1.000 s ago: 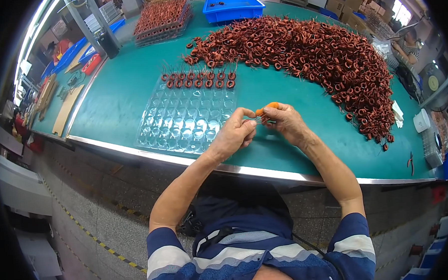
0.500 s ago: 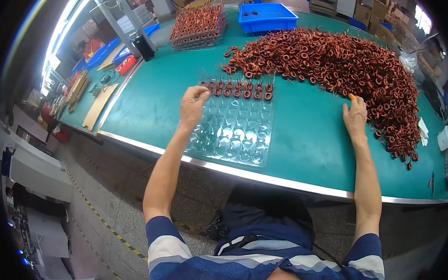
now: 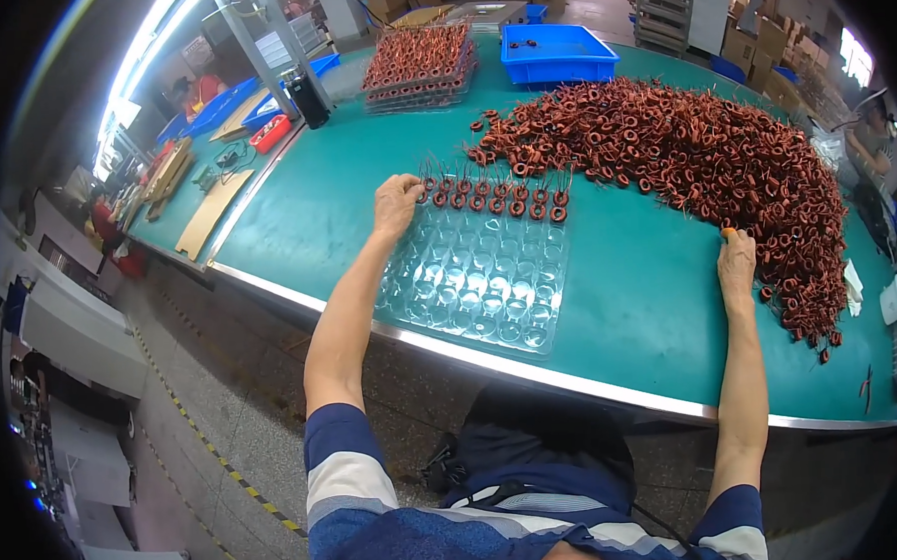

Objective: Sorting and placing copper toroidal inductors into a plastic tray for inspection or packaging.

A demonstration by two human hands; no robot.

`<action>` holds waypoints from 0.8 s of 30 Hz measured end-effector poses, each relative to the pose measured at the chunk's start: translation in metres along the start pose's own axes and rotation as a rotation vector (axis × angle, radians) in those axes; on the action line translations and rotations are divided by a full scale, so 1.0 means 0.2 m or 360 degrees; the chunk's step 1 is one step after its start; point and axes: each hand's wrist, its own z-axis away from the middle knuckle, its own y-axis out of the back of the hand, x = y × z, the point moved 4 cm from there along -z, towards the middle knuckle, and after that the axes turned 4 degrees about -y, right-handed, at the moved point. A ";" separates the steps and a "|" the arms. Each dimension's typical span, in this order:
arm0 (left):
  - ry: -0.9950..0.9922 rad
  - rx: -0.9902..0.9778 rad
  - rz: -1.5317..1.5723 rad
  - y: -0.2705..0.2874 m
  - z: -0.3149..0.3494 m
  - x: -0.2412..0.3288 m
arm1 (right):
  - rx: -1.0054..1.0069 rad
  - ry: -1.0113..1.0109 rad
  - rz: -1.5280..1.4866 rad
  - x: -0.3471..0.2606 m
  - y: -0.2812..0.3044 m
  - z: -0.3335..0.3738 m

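Observation:
A clear plastic tray (image 3: 469, 289) with round pockets lies on the green tabletop; copper-wound ring coils (image 3: 497, 198) with upright wire leads fill two rows along its far side. My left hand (image 3: 396, 204) is at the tray's far left corner, thumb and fingers closed around the ring coil at the row's left end. Over to the right, my right hand (image 3: 737, 265) reaches the near edge of a large heap of loose ring coils (image 3: 662, 136). Its fingers are curled together, with an orange cover on one fingertip; what they pinch is hidden.
Stacked trays of coils (image 3: 419, 66) stand at the back, beside a blue bin (image 3: 559, 55) holding a few dark pieces. A black cylinder (image 3: 308, 101) and a metal post are at the far left. Red-handled pliers (image 3: 866, 390) lie at the right; a metal edge (image 3: 533, 371) borders the table's front.
The whole view has shifted slightly. My left hand has moved a little farther away along the tray's corner. My right hand has moved right, against the heap, and its fingers have curled in.

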 end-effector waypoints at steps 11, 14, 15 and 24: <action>-0.0320 0.0070 -0.0310 0.03 0.00 0.02 | 0.0050 -0.0368 -0.1084 -0.25 0.19 -0.05; -0.0241 0.0153 -0.0143 -0.01 0.03 0.21 | 0.0181 -0.0171 -0.0895 -0.19 0.12 -0.05; -0.0254 0.0151 -0.0031 0.01 0.07 0.31 | 0.0049 -0.0261 -0.0908 -0.23 0.14 -0.06; -0.0474 -0.0245 0.0509 -0.18 0.27 0.92 | -0.0406 0.0048 -0.0704 -0.31 0.12 0.00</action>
